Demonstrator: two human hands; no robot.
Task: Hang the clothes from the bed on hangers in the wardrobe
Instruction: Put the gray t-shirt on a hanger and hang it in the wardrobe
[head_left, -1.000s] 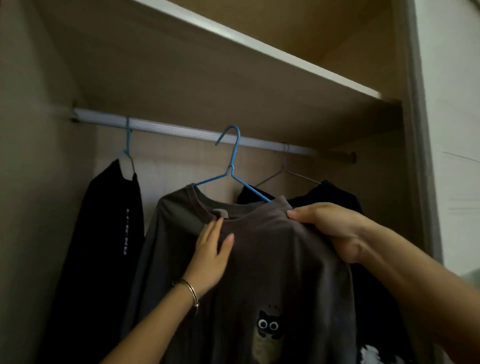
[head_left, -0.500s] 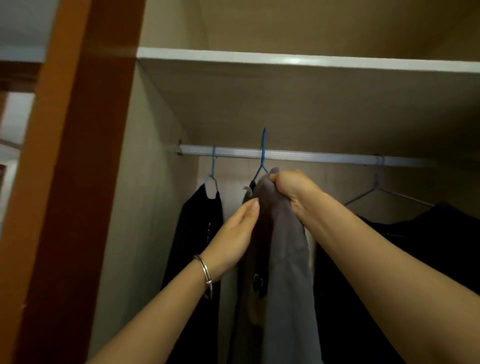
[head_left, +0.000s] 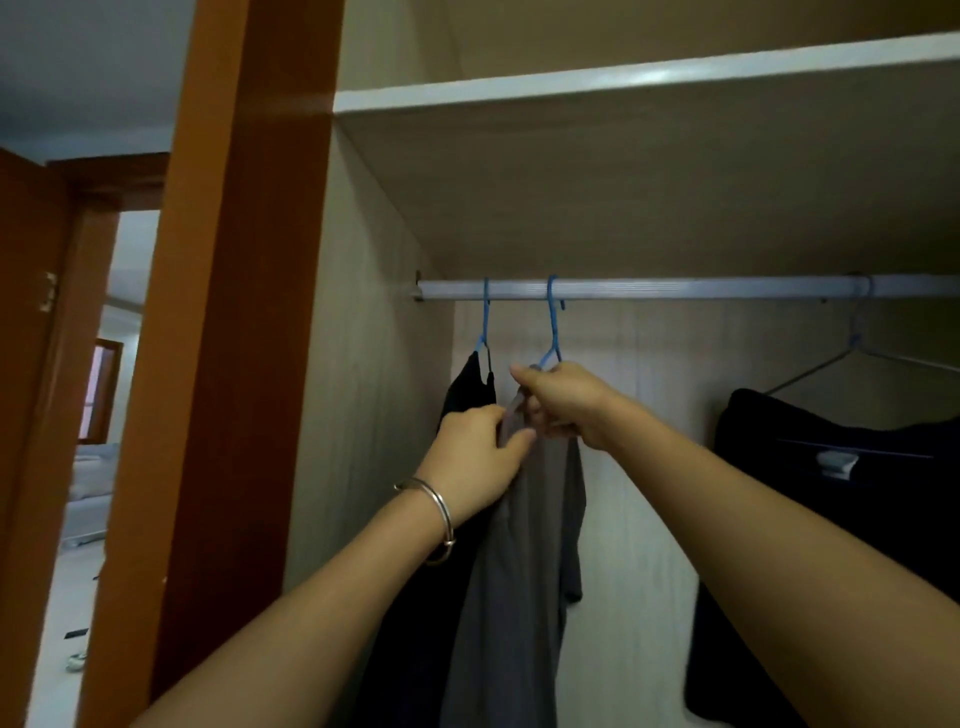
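A grey shirt (head_left: 524, 561) hangs edge-on from a blue hanger (head_left: 554, 322) whose hook sits over the silver wardrobe rail (head_left: 675, 287). My right hand (head_left: 561, 400) grips the shirt's shoulder just under the hanger neck. My left hand (head_left: 478, 457), with a bangle on the wrist, pinches the shirt's fabric a little lower and to the left. A black garment (head_left: 467, 389) hangs on another blue hanger (head_left: 485, 322) immediately left of the grey shirt.
A dark garment (head_left: 831, 493) hangs on a grey hanger (head_left: 857, 358) at the right of the rail. A shelf (head_left: 623, 83) runs above. The orange-brown wardrobe frame (head_left: 218, 364) stands at the left, with a doorway (head_left: 98, 415) beyond it.
The hanger's hook has gone onto the rail and the grey shirt has turned edge-on. Both hands have shifted up to the shirt's shoulder. My view has swung left, showing the wardrobe frame and doorway.
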